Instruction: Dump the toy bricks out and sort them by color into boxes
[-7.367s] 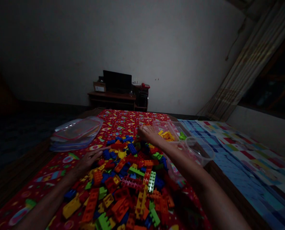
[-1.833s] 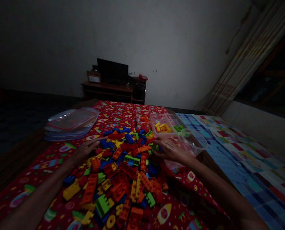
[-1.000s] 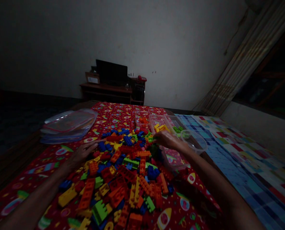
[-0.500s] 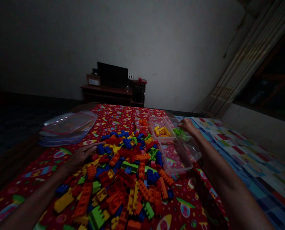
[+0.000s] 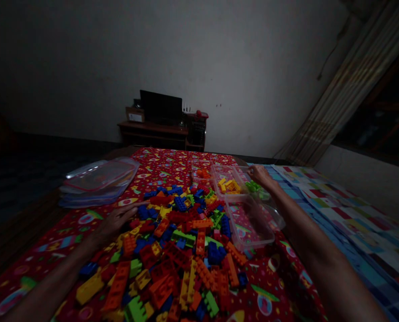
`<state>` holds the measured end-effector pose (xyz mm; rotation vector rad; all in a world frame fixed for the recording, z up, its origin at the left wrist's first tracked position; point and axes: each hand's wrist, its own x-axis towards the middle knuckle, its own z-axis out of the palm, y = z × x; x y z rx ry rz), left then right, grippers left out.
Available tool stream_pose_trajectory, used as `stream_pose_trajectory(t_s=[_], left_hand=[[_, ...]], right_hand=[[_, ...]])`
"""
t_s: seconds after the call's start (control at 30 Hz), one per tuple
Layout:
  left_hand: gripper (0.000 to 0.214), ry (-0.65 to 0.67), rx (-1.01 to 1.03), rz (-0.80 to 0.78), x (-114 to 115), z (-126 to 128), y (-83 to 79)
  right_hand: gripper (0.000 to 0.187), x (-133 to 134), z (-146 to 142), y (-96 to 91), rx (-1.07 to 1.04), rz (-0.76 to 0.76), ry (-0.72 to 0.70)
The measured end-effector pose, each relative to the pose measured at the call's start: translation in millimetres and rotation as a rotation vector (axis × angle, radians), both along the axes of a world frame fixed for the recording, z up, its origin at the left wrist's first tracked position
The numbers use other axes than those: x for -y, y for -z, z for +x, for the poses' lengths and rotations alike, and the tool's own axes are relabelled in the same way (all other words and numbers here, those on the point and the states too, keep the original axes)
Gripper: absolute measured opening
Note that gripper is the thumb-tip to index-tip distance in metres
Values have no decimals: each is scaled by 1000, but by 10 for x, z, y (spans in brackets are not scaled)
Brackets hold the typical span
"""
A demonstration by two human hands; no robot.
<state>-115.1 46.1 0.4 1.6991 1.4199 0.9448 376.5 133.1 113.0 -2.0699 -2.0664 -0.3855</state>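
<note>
A heap of toy bricks (image 5: pixel 179 241) in red, orange, blue, yellow and green covers the red patterned cloth (image 5: pixel 166 163). My left hand (image 5: pixel 114 221) lies flat and open on the cloth at the heap's left edge, fingertips touching the bricks. My right hand (image 5: pixel 259 174) reaches over a clear tub of green bricks (image 5: pixel 253 186); its fingers are loosely bent and I see nothing in them. Left of that tub stand a tub of yellow bricks (image 5: pixel 228 184) and a tub of orange bricks (image 5: pixel 201 172). An empty clear tub (image 5: pixel 253 239) sits under my right forearm.
A stack of clear lids (image 5: pixel 99 181) lies at the cloth's left edge. A checked multicoloured mat (image 5: pixel 347 223) spreads to the right. A low wooden desk with a dark screen (image 5: pixel 161 109) stands by the far wall. The room is dim.
My right hand went from the heap's right side out to the tub of green bricks and has stayed over it. The left hand has kept its place.
</note>
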Motion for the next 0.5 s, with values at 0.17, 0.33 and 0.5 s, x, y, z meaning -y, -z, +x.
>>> stream_pose_trajectory(t_s=[0.17, 0.33, 0.5], left_hand=[[73, 21, 47, -36, 13, 8, -16], [70, 15, 43, -28, -18, -25, 17], [74, -5, 56, -7, 0, 6, 29]], right_hand=[[20, 134, -637, -42, -82, -67, -466], [21, 330, -1351, 117, -115, -148, -744], [17, 422, -1768, 286, -156, -147, -776]])
